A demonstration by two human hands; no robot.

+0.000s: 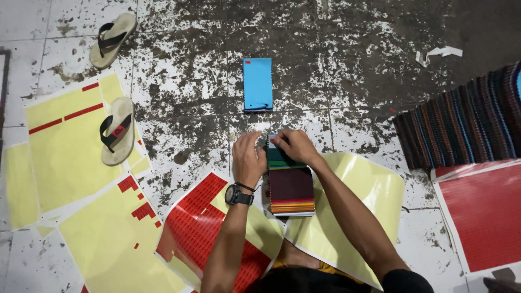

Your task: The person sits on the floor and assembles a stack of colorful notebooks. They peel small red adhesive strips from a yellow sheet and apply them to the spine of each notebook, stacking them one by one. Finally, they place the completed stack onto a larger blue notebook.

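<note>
fabric swatch stack (291,187) on floor (347,65) in front of my knees, dark maroon piece on top, coloured edges fanned. my right hand (296,146) pinching green swatch at far end, grip narrow. my left hand (248,160) beside stack, fingers curled on its edge, watch on wrist. blue swatch card (257,84) lies beyond, apart. yellow and red sticker sheets (195,228) around, two sandals (116,132) left.

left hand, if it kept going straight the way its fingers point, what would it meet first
Probably the blue swatch card lying on the stained floor. The left hand points up the picture from the stack of colour swatches, with only bare floor between; exact alignment is hard to judge.
</note>
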